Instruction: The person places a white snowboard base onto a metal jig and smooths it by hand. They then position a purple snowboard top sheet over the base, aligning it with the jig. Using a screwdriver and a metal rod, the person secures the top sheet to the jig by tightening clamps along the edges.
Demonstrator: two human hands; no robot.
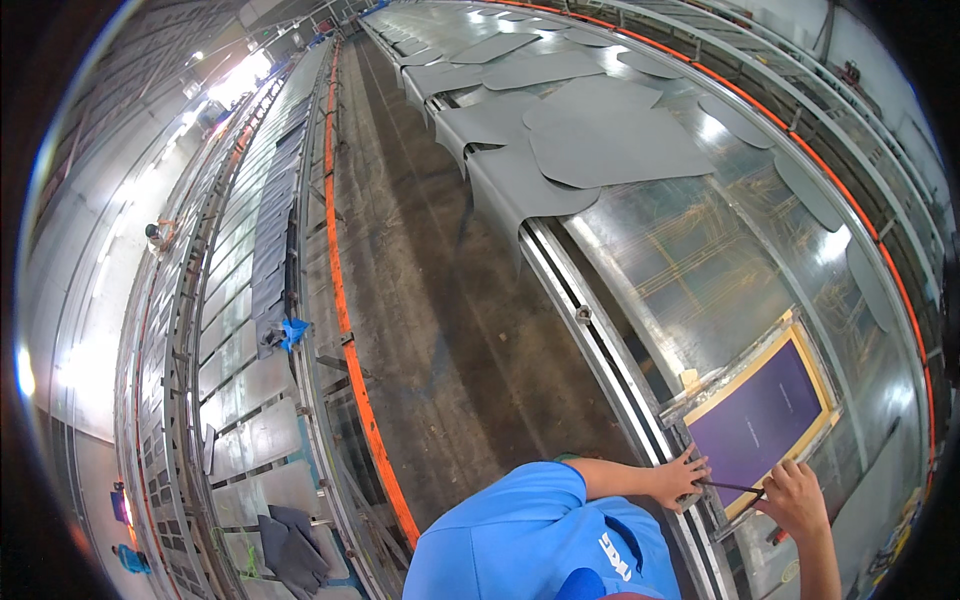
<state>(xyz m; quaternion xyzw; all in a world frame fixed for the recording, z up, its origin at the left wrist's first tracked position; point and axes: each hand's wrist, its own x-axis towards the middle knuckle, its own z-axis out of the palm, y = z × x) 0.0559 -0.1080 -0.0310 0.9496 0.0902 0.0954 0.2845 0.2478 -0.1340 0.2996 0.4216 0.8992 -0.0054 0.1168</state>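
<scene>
A flat screen (757,408) lies on the long shiny metal table (690,290) — its middle is deep purple with small pale marks, and its 4-sided frame (740,373) is yellow, like wood. It sits just in front of the person's 2 hands, mostly beyond them. The left hand (682,478) is at its near left corner, fingers spread; I can't tell whether they grip anything. The right hand (793,494) is by the near edge, fingers closed on 1 end of a thin dark stick (732,487). The stick reaches across toward the left hand — right over the screen's near corner.
</scene>
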